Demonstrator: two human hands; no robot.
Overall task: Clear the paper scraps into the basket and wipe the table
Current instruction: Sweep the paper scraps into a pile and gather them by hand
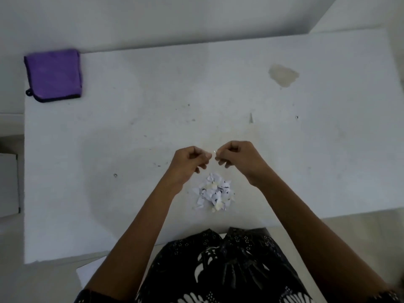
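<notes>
A small heap of torn white paper scraps (pixel 215 192) with dark print lies on the white table (pixel 109 149), near its front edge. Both hands hover just above and behind the heap, fingertips almost meeting. My left hand (pixel 189 164) and my right hand (pixel 237 159) pinch a tiny white paper scrap (pixel 213 152) between them; the piece is mostly hidden by the fingers. A folded purple cloth (pixel 53 75) with a dark trim and a loop lies at the table's far left corner. No basket is in view.
A brownish stain (pixel 283 75) marks the table at the far right, with small dark specks scattered around the middle. A white box (pixel 8 184) stands left of the table. White sheets (pixel 89 272) lie on the floor under the front edge.
</notes>
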